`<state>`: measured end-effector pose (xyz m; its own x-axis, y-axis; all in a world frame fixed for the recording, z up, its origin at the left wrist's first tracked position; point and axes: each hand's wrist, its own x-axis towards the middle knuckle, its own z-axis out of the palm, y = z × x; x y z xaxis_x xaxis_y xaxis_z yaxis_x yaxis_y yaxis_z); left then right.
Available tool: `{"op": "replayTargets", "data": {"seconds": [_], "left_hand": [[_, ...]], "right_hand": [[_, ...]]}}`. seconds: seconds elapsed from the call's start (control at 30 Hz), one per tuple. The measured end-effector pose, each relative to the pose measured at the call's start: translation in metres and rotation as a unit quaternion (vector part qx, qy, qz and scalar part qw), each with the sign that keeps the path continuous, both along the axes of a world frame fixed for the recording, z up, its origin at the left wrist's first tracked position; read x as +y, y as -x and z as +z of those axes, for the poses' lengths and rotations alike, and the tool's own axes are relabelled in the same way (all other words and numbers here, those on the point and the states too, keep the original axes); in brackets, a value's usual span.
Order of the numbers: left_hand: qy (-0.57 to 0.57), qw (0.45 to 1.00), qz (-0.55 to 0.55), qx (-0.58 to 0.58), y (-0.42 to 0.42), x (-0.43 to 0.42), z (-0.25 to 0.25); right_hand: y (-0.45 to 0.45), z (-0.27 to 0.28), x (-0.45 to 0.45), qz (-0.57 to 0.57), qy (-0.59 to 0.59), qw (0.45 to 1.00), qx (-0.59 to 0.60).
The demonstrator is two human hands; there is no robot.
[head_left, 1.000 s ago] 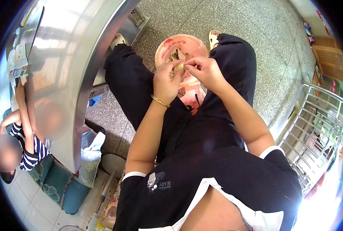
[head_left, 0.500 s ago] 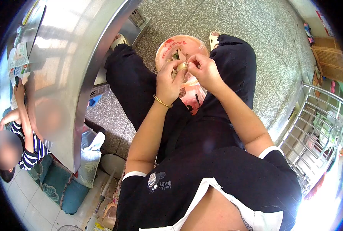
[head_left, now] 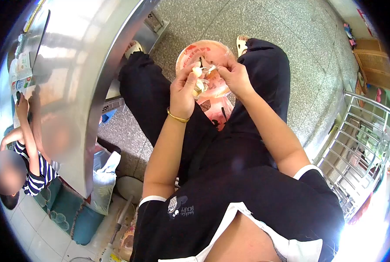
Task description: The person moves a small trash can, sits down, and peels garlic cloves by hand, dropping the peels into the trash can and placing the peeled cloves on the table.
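Note:
My left hand [head_left: 183, 90], with a gold bracelet at its wrist, pinches a pale peeled garlic clove [head_left: 197, 71] between thumb and fingers. A strip of whitish garlic skin [head_left: 212, 68] is gripped in the fingertips of my right hand [head_left: 235, 78], a short way right of the clove. Both hands are above a bin [head_left: 225, 56] lined with a reddish plastic bag, between my legs. More pale garlic pieces [head_left: 199, 87] show just beneath my left hand; whether it holds them or they lie in the bin, I cannot tell.
A shiny metal table [head_left: 72, 52] runs along the left. Beyond it a person in a striped shirt [head_left: 40, 168] rests an arm on its top. At right stands a metal rail rack [head_left: 356, 144]. My feet in cream clogs [head_left: 242, 43] are on the speckled floor.
My hands have moved apart, the left one slightly left and down. Skin has come off the garlic clove into my right fingers, and the clove's pale, smooth flesh now shows.

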<state>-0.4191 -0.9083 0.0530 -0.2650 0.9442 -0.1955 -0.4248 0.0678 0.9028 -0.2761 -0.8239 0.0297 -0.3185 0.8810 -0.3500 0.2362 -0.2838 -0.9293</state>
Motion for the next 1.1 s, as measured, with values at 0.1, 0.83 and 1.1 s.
{"op": "replayTargets", "data": {"seconds": [0.1,0.83,1.1], "left_hand": [[-0.024,0.997,0.001,-0.073,-0.002,0.003,-0.001],[-0.039,0.931,0.021,0.363,-0.003,0.007,-0.006],[-0.081,0.884,0.025,0.459,-0.004,0.006,0.003]], "right_hand": [[-0.003,-0.014,0.004,-0.017,-0.016,1.000,0.011],[0.002,0.036,0.001,0.109,-0.209,0.971,-0.031],[-0.001,0.041,0.001,0.180,-0.197,0.962,-0.054]]}}
